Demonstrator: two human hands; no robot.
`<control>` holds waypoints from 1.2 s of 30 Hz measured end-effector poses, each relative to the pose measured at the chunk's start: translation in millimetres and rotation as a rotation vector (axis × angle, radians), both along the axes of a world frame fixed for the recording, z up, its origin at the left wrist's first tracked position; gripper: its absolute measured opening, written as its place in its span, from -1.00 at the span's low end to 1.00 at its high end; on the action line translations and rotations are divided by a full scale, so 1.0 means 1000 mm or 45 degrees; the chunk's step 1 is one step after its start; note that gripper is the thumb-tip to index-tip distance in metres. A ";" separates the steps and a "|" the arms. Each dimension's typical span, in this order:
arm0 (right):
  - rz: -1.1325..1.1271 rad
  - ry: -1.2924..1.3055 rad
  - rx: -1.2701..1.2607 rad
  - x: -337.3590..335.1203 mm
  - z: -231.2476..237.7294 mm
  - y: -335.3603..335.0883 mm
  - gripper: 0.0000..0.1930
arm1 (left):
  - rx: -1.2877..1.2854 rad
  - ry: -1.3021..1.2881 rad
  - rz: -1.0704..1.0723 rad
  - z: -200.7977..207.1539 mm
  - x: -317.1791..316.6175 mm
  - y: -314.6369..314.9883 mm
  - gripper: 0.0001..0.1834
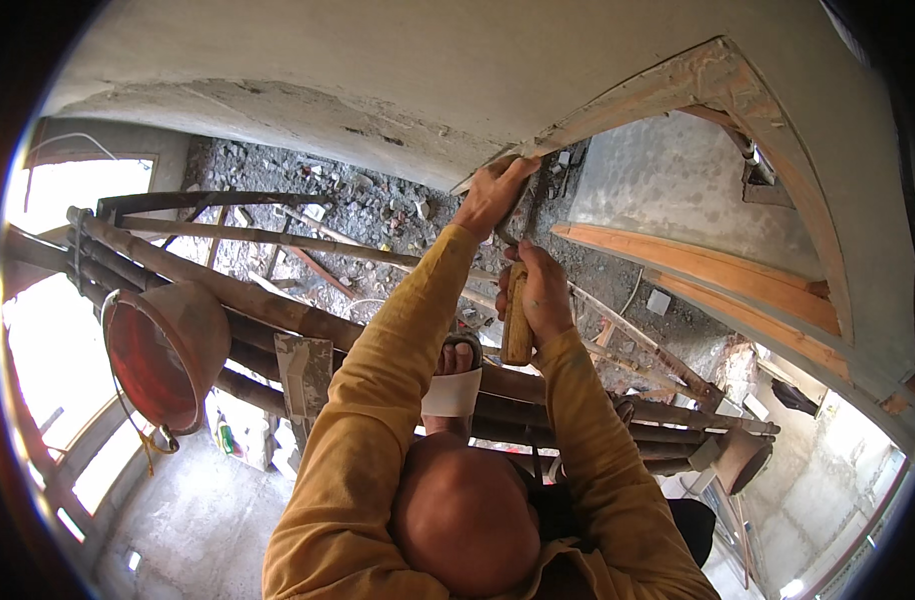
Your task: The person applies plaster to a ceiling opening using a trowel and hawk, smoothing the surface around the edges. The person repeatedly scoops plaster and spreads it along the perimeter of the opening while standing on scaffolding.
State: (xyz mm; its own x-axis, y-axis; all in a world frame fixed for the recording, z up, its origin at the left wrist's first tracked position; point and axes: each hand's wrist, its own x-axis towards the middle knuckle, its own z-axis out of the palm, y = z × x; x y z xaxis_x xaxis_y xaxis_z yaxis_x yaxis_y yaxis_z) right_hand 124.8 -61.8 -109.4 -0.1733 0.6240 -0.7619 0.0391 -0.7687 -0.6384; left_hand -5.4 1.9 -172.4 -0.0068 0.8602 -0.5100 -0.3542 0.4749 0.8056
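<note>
My right hand is closed around a hand tool with a flat-sided yellow wooden handle. A dark curved metal part shows just above the handle, between my two hands. My left hand is up at the lower corner of the plastered wall, beside the end of the plaster-smeared frame of an opening. Its fingers are bent and closed at that edge; what they hold, if anything, is hidden. Both arms reach forward in mustard-coloured sleeves.
Bamboo scaffold poles run across below me, with my sandalled foot by them. A reddish bucket hangs at the left; another bucket is at the right. Rubble covers the ground far below. Orange-brown planks line the opening.
</note>
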 end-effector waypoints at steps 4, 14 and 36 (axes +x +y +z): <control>0.005 -0.004 0.010 0.000 0.002 -0.001 -0.56 | 0.067 0.028 0.058 0.001 0.002 0.000 -0.16; 0.037 -0.016 0.037 0.002 0.013 0.000 -0.57 | 0.111 0.059 0.081 0.013 0.004 -0.001 -0.20; 0.162 -0.031 0.185 0.017 0.057 0.001 -0.61 | 0.178 0.172 0.079 0.061 0.008 -0.001 -0.35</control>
